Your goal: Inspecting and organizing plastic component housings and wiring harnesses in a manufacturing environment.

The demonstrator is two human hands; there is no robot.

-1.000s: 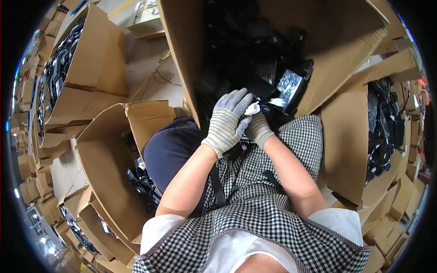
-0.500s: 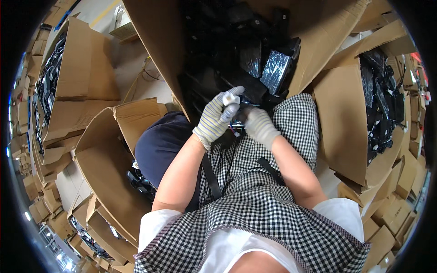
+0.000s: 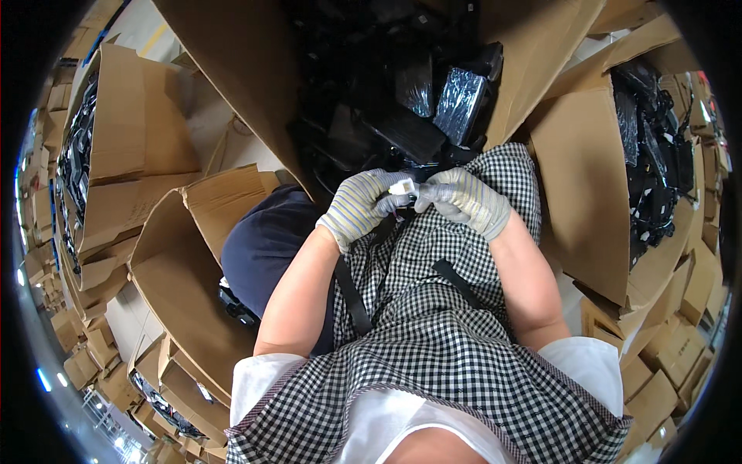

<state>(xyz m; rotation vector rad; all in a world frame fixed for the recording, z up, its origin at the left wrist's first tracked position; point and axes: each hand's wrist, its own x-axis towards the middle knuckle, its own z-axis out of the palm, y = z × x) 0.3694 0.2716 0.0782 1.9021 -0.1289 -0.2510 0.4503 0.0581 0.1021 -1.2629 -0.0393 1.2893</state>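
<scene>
My left hand (image 3: 357, 207), in a grey-and-yellow striped knit glove, pinches a small white plastic connector (image 3: 403, 187) between thumb and fingers. From the right, my gloved right hand (image 3: 471, 203) meets it, thumb and fingers pressed together at the connector's side. Whatever lies between those right fingertips is too small and covered to make out. Both hands are above my lap, at the near side of a large cardboard box (image 3: 239, 69). Inside that box lie black items, among them a shiny plastic-wrapped black block (image 3: 460, 104) and a flat black block (image 3: 406, 133).
Open cardboard boxes surround me. The right box (image 3: 580, 185) holds black wrapped parts (image 3: 653, 155); the far-left box (image 3: 124, 116) holds black parts too. A lower box (image 3: 174, 255) stands by my left knee, with a few dark pieces inside. My checked apron (image 3: 417, 301) covers my lap.
My right hand has risen from lower beside the left and now meets it at the white connector. The left hand has shifted slightly down with the connector. The view has tilted a little.
</scene>
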